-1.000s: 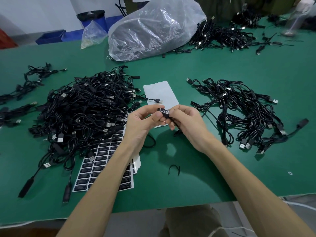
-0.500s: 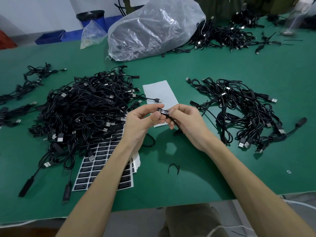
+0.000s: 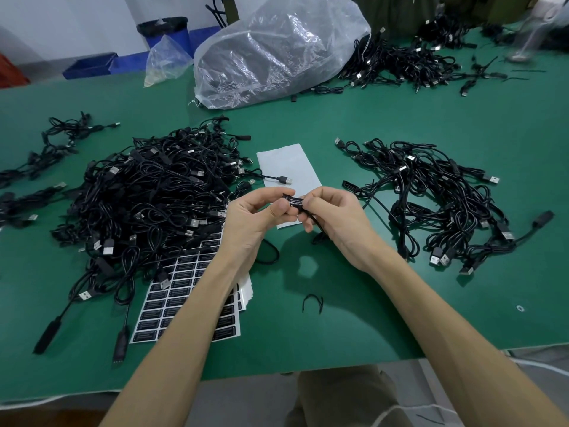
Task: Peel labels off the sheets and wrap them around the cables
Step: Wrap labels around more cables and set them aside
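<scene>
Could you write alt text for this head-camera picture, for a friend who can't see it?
A person's left hand and right hand pinch a black cable between them, with a black label round it. On the green table lie sheets of labels, a big cable heap at left and a smaller heap at right.

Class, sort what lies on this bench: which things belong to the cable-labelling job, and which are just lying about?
Job: left hand, right hand, both pinching a label round a cable; label sheets; left cable pile; right cable pile.
Lying about: large plastic bag; small clear bag; blue bins; loose black tie.
</scene>
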The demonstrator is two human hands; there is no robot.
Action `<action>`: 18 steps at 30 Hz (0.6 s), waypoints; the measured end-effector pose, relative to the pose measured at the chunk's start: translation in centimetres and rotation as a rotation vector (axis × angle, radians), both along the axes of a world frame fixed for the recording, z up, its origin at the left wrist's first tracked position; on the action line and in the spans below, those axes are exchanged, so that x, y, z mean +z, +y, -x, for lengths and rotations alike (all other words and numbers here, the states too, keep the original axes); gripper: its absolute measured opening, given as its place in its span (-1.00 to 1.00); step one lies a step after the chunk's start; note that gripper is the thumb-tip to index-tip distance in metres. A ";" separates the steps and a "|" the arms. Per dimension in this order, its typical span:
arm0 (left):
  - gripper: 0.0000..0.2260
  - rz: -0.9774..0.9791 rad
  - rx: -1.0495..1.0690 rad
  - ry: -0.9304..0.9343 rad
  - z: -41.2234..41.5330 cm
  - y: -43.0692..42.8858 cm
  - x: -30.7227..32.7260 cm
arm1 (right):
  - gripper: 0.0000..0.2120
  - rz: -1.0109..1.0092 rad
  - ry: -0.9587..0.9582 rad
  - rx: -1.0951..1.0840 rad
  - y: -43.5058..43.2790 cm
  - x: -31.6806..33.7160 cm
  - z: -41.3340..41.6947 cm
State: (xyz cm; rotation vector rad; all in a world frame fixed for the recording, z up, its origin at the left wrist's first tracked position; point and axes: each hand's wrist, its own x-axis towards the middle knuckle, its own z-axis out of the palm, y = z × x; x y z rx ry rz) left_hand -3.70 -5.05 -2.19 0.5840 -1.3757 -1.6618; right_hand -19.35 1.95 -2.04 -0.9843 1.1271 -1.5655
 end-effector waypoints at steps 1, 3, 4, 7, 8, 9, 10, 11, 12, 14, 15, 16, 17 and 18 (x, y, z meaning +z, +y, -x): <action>-0.86 -0.001 0.001 0.001 0.0 0.0 0.0 | -0.86 0.002 0.001 0.000 0.0 0.0 0.0; -0.86 -0.002 0.005 0.000 0.1 0.0 -0.1 | -0.85 0.005 0.001 0.002 0.1 0.0 0.0; -0.86 -0.003 0.007 0.000 0.1 0.0 -0.1 | -0.86 0.007 0.003 0.002 0.1 0.0 0.1; -0.83 0.003 0.016 -0.012 0.1 -0.1 -0.1 | -0.86 0.008 0.017 -0.006 0.1 0.1 0.1; -0.83 0.007 0.020 -0.017 0.1 -0.1 -0.1 | -0.88 0.006 0.027 -0.012 0.1 0.1 0.1; -0.82 0.011 0.023 -0.023 0.2 -0.1 -0.2 | -0.90 0.003 0.039 -0.021 0.1 0.1 0.0; -0.81 0.016 0.025 -0.029 0.2 -0.1 -0.2 | -0.91 -0.001 0.052 -0.032 0.1 0.1 0.0; -0.80 0.021 0.026 -0.034 0.2 0.0 -0.2 | -0.92 -0.005 0.065 -0.043 0.1 0.0 0.0; -0.79 0.026 0.027 -0.038 0.2 0.0 -0.2 | -0.92 -0.007 0.076 -0.052 0.1 0.0 0.0; -0.79 0.033 0.027 -0.044 0.2 0.0 -0.2 | -0.91 -0.013 0.090 -0.058 -0.1 -0.1 0.0; -0.79 0.034 0.028 -0.045 0.3 0.1 -0.2 | -0.91 -0.018 0.097 -0.060 -0.1 -0.2 0.0; -0.79 0.034 0.028 -0.045 0.3 0.1 -0.1 | -0.91 -0.023 0.106 -0.063 -0.1 -0.2 0.0; -0.80 0.034 0.029 -0.045 0.3 0.1 -0.1 | -0.92 -0.027 0.116 -0.067 -0.1 -0.3 0.0; -0.80 0.036 0.030 -0.048 0.3 0.1 -0.1 | -0.92 -0.031 0.124 -0.070 -0.1 -0.3 0.0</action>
